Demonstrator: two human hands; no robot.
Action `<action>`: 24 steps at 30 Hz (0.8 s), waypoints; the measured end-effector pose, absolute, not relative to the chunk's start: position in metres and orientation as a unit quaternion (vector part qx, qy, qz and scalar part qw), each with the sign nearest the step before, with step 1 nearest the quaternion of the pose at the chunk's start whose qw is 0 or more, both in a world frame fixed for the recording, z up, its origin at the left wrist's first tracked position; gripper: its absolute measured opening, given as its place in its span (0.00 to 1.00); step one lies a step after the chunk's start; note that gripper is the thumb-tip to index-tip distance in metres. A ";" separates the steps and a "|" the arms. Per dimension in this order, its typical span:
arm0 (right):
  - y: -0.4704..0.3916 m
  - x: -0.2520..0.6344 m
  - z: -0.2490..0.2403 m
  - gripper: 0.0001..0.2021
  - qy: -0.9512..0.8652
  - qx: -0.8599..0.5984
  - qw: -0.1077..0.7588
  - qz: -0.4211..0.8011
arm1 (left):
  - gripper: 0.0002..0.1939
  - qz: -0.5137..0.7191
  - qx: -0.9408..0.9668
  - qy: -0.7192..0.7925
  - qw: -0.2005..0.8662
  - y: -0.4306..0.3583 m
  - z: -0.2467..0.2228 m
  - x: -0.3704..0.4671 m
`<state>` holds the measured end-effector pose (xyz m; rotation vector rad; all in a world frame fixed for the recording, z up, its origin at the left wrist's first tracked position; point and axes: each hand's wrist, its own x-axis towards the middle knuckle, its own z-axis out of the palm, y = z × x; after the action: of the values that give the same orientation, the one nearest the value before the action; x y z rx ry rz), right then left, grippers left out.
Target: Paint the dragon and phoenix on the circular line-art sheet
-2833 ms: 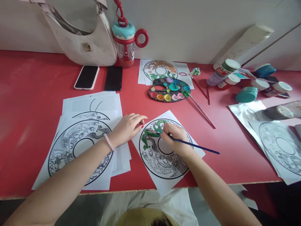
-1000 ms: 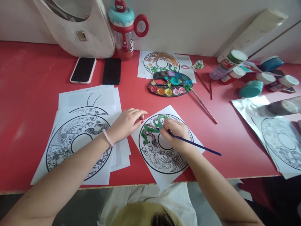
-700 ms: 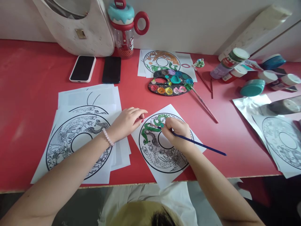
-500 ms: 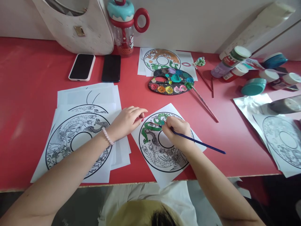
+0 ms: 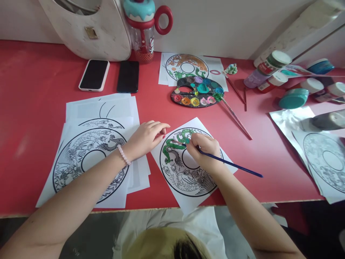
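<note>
A blue-handled paintbrush is pinched in my right hand, its tip on the green dragon of a round line drawing. The dragon is partly painted green; the phoenix below it is bare outline. My left hand, wearing a pink bead bracelet, lies with fingers stretched out at the left corner of that sheet. Under my left forearm is a stack of unpainted round drawings. Beyond the sheet sits a black paint palette with several colours in its wells.
A second paintbrush leans on the palette. A partly coloured drawing lies behind it. Two phones, a white handbag and a drink cup stand at the back left. Several paint bottles and more sheets occupy the right.
The camera view has shifted slightly. The blue brush's handle end has swung a little to the right; both hands stay in nearly the same place on the sheet.
</note>
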<state>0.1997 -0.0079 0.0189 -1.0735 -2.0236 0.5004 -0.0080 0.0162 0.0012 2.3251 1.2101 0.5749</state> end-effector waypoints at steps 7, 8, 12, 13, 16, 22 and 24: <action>-0.009 0.199 0.019 0.17 -0.806 -0.410 0.371 0.210 | 0.14 0.211 0.846 0.434 0.227 0.016 0.000 -0.009; -0.009 0.199 0.019 0.17 -0.806 -0.410 0.371 0.209 | 0.14 0.211 0.846 0.433 0.227 0.017 0.000 -0.009; -0.008 0.200 0.018 0.18 -0.781 -0.445 0.394 0.190 | 0.13 0.207 0.847 0.435 0.224 0.017 0.000 -0.009; -0.008 0.200 0.018 0.18 -0.776 -0.451 0.399 0.190 | 0.13 0.206 0.848 0.435 0.223 0.017 0.000 -0.009; -0.008 0.201 0.017 0.17 -0.771 -0.453 0.402 0.198 | 0.13 0.208 0.848 0.434 0.220 0.016 0.000 -0.009; -0.008 0.201 0.019 0.18 -0.778 -0.448 0.396 0.191 | 0.13 0.215 0.847 0.432 0.221 0.016 0.000 -0.009; -0.008 0.201 0.019 0.17 -0.779 -0.447 0.397 0.188 | 0.13 0.216 0.847 0.432 0.222 0.016 0.000 -0.009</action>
<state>0.2011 -0.0082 0.0190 -1.1328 -1.9743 0.4764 -0.0086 0.0164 0.0003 2.3406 1.1943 0.5967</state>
